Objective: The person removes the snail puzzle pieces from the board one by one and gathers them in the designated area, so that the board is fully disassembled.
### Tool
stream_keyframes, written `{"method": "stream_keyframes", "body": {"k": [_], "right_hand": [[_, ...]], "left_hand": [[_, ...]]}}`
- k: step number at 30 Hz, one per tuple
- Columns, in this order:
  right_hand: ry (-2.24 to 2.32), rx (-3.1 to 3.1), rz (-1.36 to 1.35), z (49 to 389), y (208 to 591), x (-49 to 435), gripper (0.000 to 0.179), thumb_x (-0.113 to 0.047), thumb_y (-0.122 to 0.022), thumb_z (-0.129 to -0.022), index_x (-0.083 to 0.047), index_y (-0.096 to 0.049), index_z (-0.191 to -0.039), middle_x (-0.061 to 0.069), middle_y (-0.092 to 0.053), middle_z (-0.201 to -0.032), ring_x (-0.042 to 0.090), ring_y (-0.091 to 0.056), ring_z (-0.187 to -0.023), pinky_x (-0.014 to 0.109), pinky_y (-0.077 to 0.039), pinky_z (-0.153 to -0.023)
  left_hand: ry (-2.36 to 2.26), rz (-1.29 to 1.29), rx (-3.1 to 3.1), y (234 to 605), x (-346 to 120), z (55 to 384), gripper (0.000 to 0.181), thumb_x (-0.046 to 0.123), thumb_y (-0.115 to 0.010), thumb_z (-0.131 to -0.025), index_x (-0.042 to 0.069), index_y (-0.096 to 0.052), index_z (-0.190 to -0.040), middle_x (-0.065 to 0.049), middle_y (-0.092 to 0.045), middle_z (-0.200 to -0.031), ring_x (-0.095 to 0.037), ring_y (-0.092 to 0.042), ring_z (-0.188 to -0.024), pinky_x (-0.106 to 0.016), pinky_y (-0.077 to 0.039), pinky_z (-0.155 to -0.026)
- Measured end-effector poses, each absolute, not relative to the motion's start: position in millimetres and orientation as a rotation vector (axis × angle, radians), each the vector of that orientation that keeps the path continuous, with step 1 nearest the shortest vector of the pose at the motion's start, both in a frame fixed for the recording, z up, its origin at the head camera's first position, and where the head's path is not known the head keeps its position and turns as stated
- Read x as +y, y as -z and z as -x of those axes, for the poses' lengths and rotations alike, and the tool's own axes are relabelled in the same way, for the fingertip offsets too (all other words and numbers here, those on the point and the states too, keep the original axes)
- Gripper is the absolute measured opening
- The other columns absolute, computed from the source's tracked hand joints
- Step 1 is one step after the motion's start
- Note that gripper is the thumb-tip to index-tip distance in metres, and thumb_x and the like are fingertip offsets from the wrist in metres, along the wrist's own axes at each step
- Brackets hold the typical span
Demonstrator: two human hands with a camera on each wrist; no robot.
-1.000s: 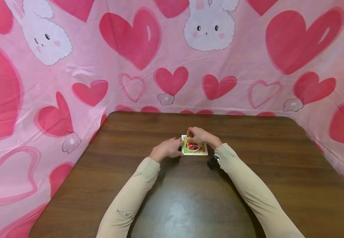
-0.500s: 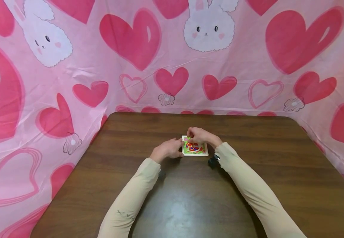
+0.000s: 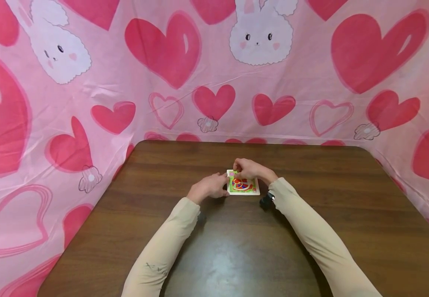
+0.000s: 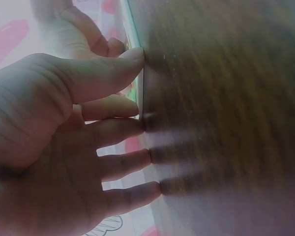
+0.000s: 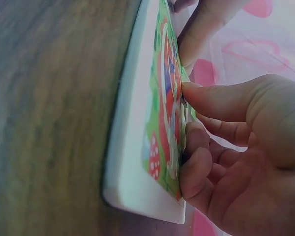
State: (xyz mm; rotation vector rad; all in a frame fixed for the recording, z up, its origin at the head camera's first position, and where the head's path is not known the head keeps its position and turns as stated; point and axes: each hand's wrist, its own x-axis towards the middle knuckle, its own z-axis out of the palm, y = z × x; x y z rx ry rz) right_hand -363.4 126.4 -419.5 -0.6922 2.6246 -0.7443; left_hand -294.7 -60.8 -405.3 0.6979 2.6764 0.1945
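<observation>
Pink heart backdrop (image 3: 214,70), brown table (image 3: 233,243). Picture board (image 3: 244,187) lies flat toward the far edge, no clear long axis: left hand (image 3: 210,185), fingers spread, at its left side; right hand (image 3: 251,169) over its face, fingertips bunched, we can't tell if pinching.

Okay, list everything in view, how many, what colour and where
Rectangular wood-grain table: one, brown, centre.
Square picture board: one, white, green, red and blue, on the table.
Heart-printed fabric backdrop: one, pink, red and white, behind and beside the table.
Small device: one clear, black, off the board's near right corner.
Long fabric sleeves: two, cream, foreground.
Left hand: one, touching the board's left edge.
Right hand: one, fingers curled over the board; any grip unclear.
</observation>
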Motion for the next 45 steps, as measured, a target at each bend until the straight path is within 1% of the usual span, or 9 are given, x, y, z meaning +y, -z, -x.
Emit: {"method": "stream_keyframes", "body": {"k": [6,13,19,21,24,31,39,41,45], "right_hand": [[0.8,2.632,0.637,362.2,421.5,128.1,0.023,-0.016,-0.071,-0.089,-0.006,-0.057,-0.105,0.008,-0.055,-0.093,0.022,-0.051,-0.086,0.032,-0.042,-0.074],[0.863,2.646,0.642,359.4,423.6,127.7,0.014,-0.012,-0.07,-0.09,-0.006,-0.059,-0.097,0.007,-0.057,-0.089,0.021,-0.052,-0.084,0.031,-0.042,-0.076],[0.875,2.646,0.626,357.1,421.2,124.9,0.025,-0.012,-0.071,-0.089,-0.006,-0.058,-0.11,0.008,-0.055,-0.091,0.022,-0.051,-0.084,0.032,-0.042,-0.075],[0.861,2.641,0.617,356.9,420.5,123.9,0.026,-0.014,-0.071,-0.089,-0.006,-0.059,-0.111,0.008,-0.055,-0.091,0.022,-0.051,-0.085,0.031,-0.042,-0.074],[0.83,2.642,0.62,357.2,420.4,123.5,0.023,-0.015,-0.07,-0.09,-0.006,-0.06,-0.107,0.008,-0.056,-0.09,0.021,-0.052,-0.083,0.03,-0.042,-0.072],[0.832,2.662,0.636,357.5,420.6,124.0,0.02,-0.018,-0.07,-0.091,-0.009,-0.058,-0.103,0.007,-0.057,-0.088,0.021,-0.052,-0.081,0.03,-0.043,-0.071],[0.834,2.676,0.69,357.1,418.2,124.5,0.017,-0.015,-0.07,-0.09,-0.008,-0.058,-0.1,0.006,-0.058,-0.086,0.019,-0.052,-0.076,0.029,-0.043,-0.066],[0.845,2.675,0.694,357.2,418.2,124.4,0.015,-0.016,-0.069,-0.091,-0.008,-0.059,-0.099,0.006,-0.059,-0.086,0.018,-0.053,-0.075,0.028,-0.043,-0.066],[0.898,2.649,0.673,355.6,416.8,125.6,0.014,-0.018,-0.068,-0.093,-0.007,-0.06,-0.098,0.006,-0.06,-0.084,0.017,-0.054,-0.068,0.027,-0.044,-0.06]], "left_hand": [[-0.185,-0.692,2.69,406.7,-59.8,293.2,0.058,0.037,-0.066,-0.093,0.015,-0.049,-0.145,-0.008,-0.034,-0.159,-0.032,-0.031,-0.147,-0.05,-0.03,-0.116],[-0.172,-0.713,2.688,408.5,-59.2,292.0,0.055,0.037,-0.065,-0.094,0.016,-0.051,-0.143,-0.007,-0.032,-0.16,-0.032,-0.031,-0.147,-0.049,-0.03,-0.116],[-0.213,-0.691,2.679,405.5,-60.4,292.5,0.058,0.036,-0.065,-0.093,0.017,-0.049,-0.145,-0.008,-0.032,-0.16,-0.032,-0.03,-0.147,-0.051,-0.029,-0.116],[-0.229,-0.683,2.674,405.2,-61.1,292.5,0.059,0.035,-0.065,-0.093,0.017,-0.047,-0.146,-0.008,-0.032,-0.16,-0.032,-0.029,-0.147,-0.052,-0.029,-0.116],[-0.234,-0.685,2.671,405.8,-62.0,292.6,0.059,0.035,-0.065,-0.094,0.017,-0.047,-0.146,-0.008,-0.033,-0.159,-0.032,-0.029,-0.147,-0.052,-0.028,-0.116],[-0.248,-0.71,2.689,406.2,-63.0,294.0,0.058,0.035,-0.067,-0.093,0.016,-0.049,-0.145,-0.009,-0.038,-0.157,-0.033,-0.033,-0.145,-0.051,-0.03,-0.116],[-0.224,-0.749,2.702,405.8,-64.3,295.6,0.057,0.036,-0.067,-0.092,0.017,-0.05,-0.143,-0.008,-0.043,-0.154,-0.033,-0.038,-0.142,-0.05,-0.031,-0.115],[-0.224,-0.749,2.702,405.8,-64.5,295.4,0.057,0.036,-0.067,-0.093,0.018,-0.05,-0.144,-0.007,-0.041,-0.154,-0.033,-0.037,-0.143,-0.05,-0.031,-0.115],[-0.203,-0.754,2.692,406.3,-64.2,295.5,0.057,0.037,-0.065,-0.094,0.019,-0.048,-0.145,-0.007,-0.035,-0.158,-0.034,-0.032,-0.146,-0.05,-0.029,-0.116]]}}
